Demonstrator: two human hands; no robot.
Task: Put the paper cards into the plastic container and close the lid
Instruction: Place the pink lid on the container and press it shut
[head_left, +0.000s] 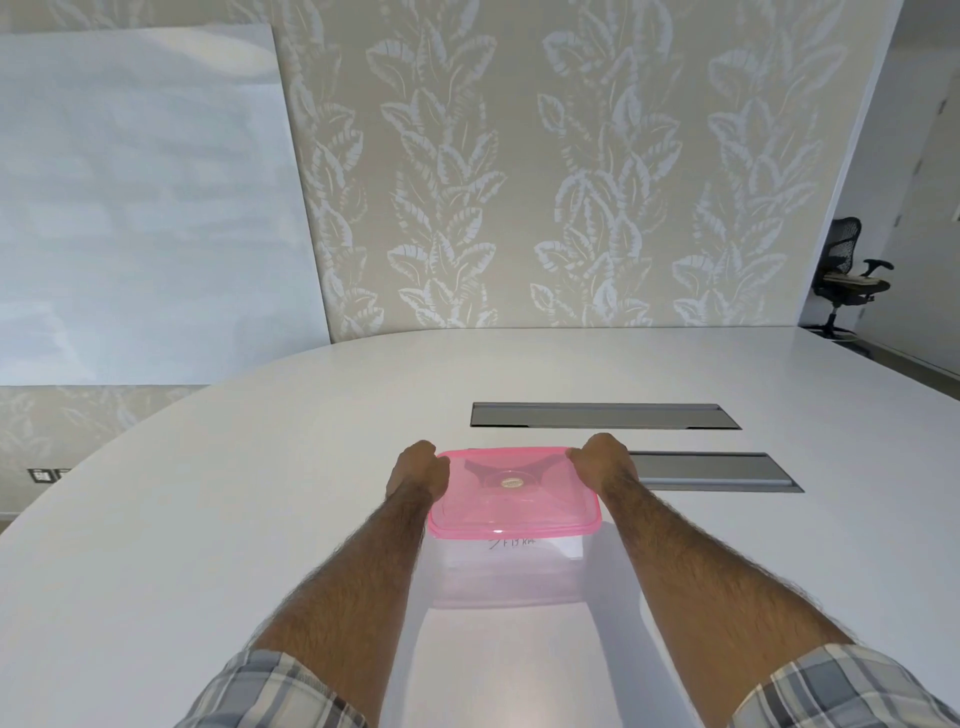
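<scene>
A clear plastic container (511, 574) stands on the white table, with a translucent pink lid (514, 501) lying flat on top of it. Through the near wall I can see a white paper card (514, 544) with handwriting inside. My left hand (417, 470) is curled over the lid's far left corner. At the far right corner my right hand (605, 464) grips the lid's edge the same way. Both forearms run along the container's sides.
The white oval table (208, 519) stretches around the container. Two grey cable hatches (605, 415) (717, 472) are set into it just beyond and to the right. A whiteboard (145, 208) leans on the leaf-patterned wall; an office chair (847, 275) stands far right.
</scene>
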